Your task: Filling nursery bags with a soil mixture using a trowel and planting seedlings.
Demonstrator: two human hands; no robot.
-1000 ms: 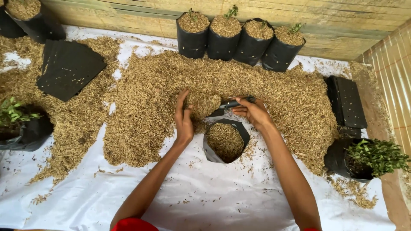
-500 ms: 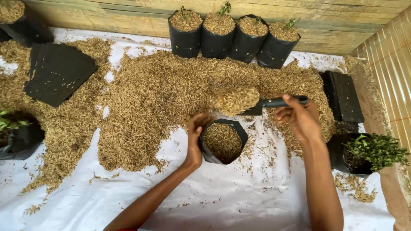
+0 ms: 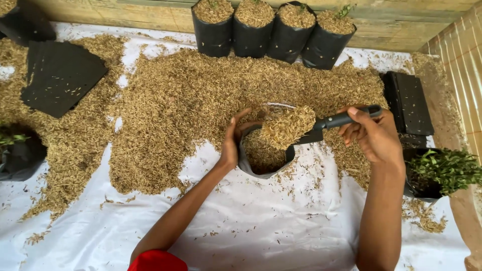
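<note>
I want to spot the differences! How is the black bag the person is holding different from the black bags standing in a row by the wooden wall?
The held bag is only partly filled with husks; the row of bags is filled to the top. The held bag is gripped by the left hand with a loaded scoop over it; nobody touches the row. Small green sprouts show in some row bags, none in the held bag. All are black and hold husks.

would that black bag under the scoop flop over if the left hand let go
Probably. The bag looks thin and soft, its rim bent where the left hand holds it open. The husks inside seem light, so they likely anchor it only weakly. The loaded scoop could nudge it.
</note>
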